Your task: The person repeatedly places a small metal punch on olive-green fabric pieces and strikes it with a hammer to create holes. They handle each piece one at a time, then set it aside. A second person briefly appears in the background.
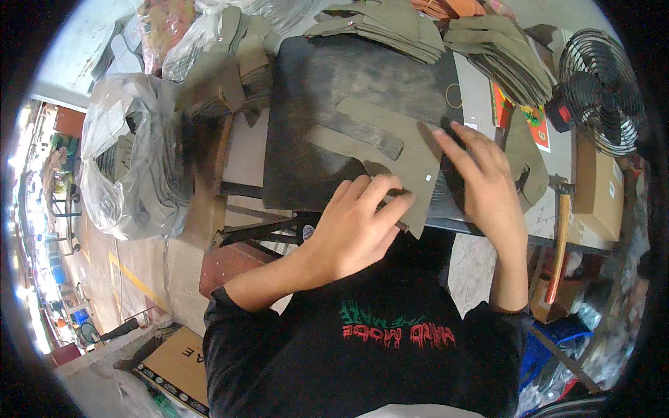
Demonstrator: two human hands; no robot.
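A grey-green flat cut piece (418, 150) with long strips and a slot lies on a dark, worn board (306, 76). A tiny white mark shows near its right edge. My left hand (359, 226) is curled over the piece's near end, its fingers closed. A small dark tip shows below those fingers, but what they grip is mostly hidden. My right hand (488, 184) rests at the piece's right edge with its fingers stretched out and apart, holding nothing.
Stacks of similar pieces (397, 28) lie behind the board, with another stack (502, 56) at the far right. A clear bag (125, 167) of pieces stands left. At right are a black fan (601, 90), a hammer (559, 237) and a cardboard box (601, 191).
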